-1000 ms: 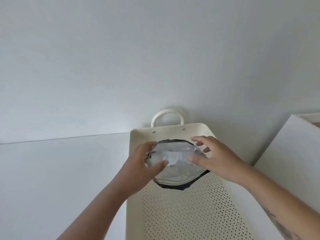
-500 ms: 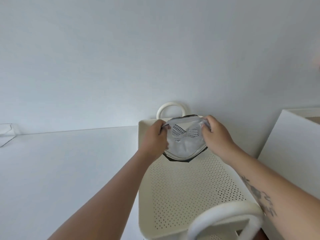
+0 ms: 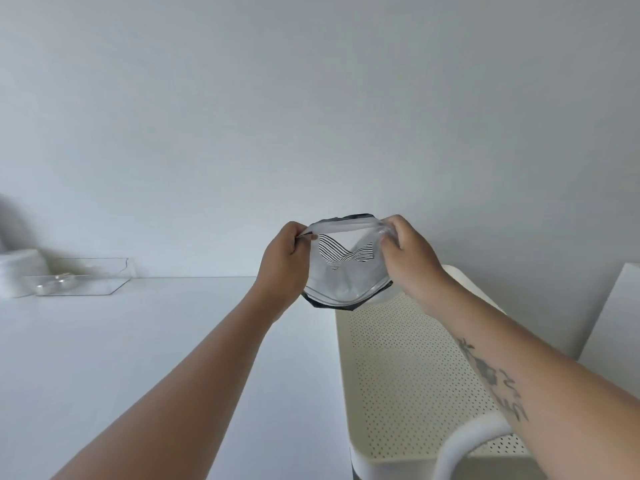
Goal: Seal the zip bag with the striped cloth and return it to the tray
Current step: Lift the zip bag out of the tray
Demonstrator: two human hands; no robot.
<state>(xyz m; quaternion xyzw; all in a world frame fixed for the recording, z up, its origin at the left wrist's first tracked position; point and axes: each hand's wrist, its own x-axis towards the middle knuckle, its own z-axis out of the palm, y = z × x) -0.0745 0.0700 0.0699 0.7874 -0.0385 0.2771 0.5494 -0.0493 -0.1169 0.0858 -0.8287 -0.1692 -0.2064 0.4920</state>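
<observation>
I hold a clear zip bag (image 3: 346, 278) upright in the air, above the far left corner of the cream perforated tray (image 3: 398, 368). A black-and-white striped cloth (image 3: 343, 254) shows through its upper half. My left hand (image 3: 285, 263) pinches the left end of the bag's top strip. My right hand (image 3: 407, 258) pinches the right end. The top edge arches between them, and I cannot tell whether the seal is closed. A dark edge shows behind the bag's bottom.
The tray sits on a white table (image 3: 156, 341) and has a white loop handle (image 3: 464, 441) at its near end. A clear plastic container (image 3: 83, 280) and a white object (image 3: 17, 275) stand at the far left by the wall. A white panel (image 3: 609, 317) stands right.
Both hands lifted the bag up out of the tray and turned it upright, so the striped cloth now faces me. The view has shifted left and back.
</observation>
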